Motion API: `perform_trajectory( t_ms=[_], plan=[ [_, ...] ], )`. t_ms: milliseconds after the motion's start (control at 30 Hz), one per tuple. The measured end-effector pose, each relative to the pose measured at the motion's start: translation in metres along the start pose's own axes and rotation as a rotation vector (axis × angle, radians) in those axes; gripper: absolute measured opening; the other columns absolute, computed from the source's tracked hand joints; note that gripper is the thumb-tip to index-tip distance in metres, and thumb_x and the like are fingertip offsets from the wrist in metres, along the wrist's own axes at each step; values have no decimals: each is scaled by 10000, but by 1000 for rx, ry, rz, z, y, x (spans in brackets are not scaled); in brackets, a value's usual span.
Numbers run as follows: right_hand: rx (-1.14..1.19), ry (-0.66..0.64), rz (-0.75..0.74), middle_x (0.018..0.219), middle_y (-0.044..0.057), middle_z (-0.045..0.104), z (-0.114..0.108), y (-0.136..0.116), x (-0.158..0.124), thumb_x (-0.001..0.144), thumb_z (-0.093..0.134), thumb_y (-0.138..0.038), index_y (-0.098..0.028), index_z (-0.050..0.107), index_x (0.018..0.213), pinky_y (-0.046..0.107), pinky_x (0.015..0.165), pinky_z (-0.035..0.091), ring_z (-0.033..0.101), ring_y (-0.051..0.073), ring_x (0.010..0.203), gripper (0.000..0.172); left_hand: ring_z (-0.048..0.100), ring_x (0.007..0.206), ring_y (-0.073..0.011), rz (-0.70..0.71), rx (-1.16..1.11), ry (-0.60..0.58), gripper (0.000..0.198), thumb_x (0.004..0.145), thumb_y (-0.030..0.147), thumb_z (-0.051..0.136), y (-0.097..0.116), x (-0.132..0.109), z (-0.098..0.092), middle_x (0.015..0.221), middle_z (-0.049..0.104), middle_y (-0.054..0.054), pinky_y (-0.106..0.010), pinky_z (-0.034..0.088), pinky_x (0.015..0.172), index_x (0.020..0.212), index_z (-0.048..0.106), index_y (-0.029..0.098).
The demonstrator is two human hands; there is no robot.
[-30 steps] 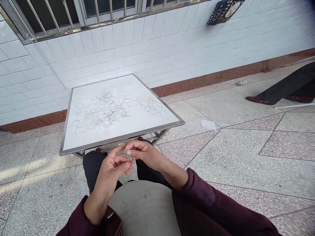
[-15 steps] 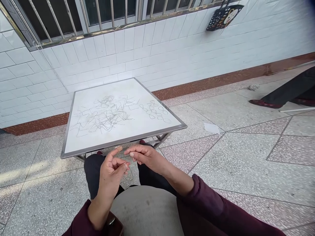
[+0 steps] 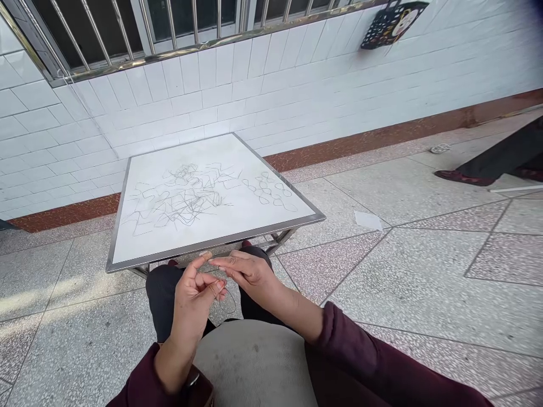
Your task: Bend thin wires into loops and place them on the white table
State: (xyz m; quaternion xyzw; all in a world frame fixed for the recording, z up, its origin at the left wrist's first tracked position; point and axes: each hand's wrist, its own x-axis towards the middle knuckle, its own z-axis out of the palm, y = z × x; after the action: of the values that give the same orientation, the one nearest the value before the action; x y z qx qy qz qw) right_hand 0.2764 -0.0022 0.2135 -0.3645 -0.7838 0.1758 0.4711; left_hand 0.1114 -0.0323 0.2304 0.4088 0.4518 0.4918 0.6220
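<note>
Between the thumb and fingers of my left hand [image 3: 196, 291] a thin dark wire [image 3: 235, 305] is pinched, and its loop hangs down to the right over my lap. My left index finger points up. My right hand [image 3: 248, 271] is close beside it, fingers stretched toward the left fingertips, thumb and index close together; whether a bit of wire lies between them is too small to see. In front stands a white-topped table [image 3: 169, 249] with a metal rim. A tangled heap of bent wires [image 3: 186, 195] covers its middle, and several small wire loops [image 3: 271, 189] lie at the right.
My knees [image 3: 163, 294] are under the table's near edge. A tiled wall [image 3: 190, 107] with a barred window rises behind it. A dotted bag [image 3: 388, 25] hangs at the upper right. White paper [image 3: 368, 221] lies on the floor, and another person's leg [image 3: 487, 158] shows at far right.
My right hand has shifted slightly left, its fingers now nearer the left fingertips. The hanging wire loop has swung a little to the right. The view has tilted slightly.
</note>
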Motion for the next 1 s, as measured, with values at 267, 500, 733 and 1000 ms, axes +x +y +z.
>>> perform_trajectory(
  t_ms=[267,500,733,1000],
  plan=[
    [-187,-25,-84,675,1,553,3,-1,-5,1019,446,-207,-175,663,1229,220,501,476,505,121,567,303,621,592,-142,-65,-68,21,735,706,254,783,-2,5,-2,598,665,27,-274,503,618,1369,499,112],
    [-102,-76,-60,727,20,599,3,3,-4,1026,434,-234,-183,664,1216,231,540,525,558,127,612,303,619,587,-140,-109,-74,9,734,677,237,794,-3,6,-3,588,664,24,-267,493,612,1352,538,110],
    [-178,-20,-58,680,11,574,9,3,-10,1012,444,-182,-166,647,1223,234,494,499,548,136,582,293,623,601,-147,-95,-18,10,804,689,249,798,-3,6,-3,640,685,9,-284,510,626,1411,472,113],
    [-350,-84,-186,865,89,664,5,-3,-4,981,469,-121,-132,624,1212,317,649,554,602,181,736,278,591,591,-137,-24,142,2,863,731,237,740,-8,9,-7,626,638,48,-276,498,629,1494,347,144]
  ],
)
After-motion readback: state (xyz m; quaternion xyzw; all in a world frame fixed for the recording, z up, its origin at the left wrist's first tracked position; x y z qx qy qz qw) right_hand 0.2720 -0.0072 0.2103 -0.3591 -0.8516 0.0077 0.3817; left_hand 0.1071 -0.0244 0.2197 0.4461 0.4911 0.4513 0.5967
